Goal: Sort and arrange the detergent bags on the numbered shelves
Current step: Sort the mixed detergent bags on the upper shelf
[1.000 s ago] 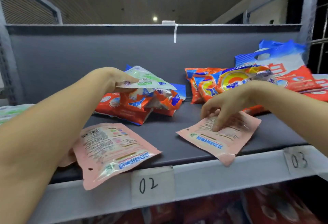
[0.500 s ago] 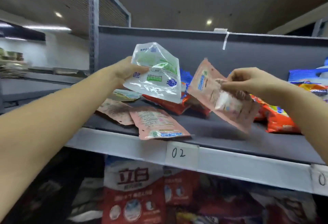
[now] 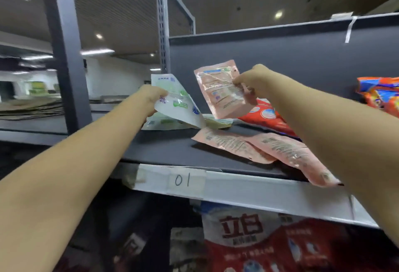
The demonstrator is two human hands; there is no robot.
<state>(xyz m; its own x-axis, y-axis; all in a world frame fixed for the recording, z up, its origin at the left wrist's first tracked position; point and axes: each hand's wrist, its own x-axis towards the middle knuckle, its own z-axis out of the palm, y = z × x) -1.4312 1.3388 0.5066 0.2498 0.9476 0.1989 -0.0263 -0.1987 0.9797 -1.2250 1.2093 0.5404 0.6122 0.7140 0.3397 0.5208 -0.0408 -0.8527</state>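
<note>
view swung left to label 01 (image 3: pixel 185 180); left hand (image 3: pixel 151 97) pinches white pouch (image 3: pixel 176 101), right hand (image 3: pixel 251 79) pink pouch (image 3: pixel 220 90); fingertips hidden.

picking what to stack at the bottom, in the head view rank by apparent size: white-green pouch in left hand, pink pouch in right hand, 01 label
1-2. white-green pouch and pink pouch: look alike, no ranking.
3. 01 label: smallest, though nearest the camera.
</note>
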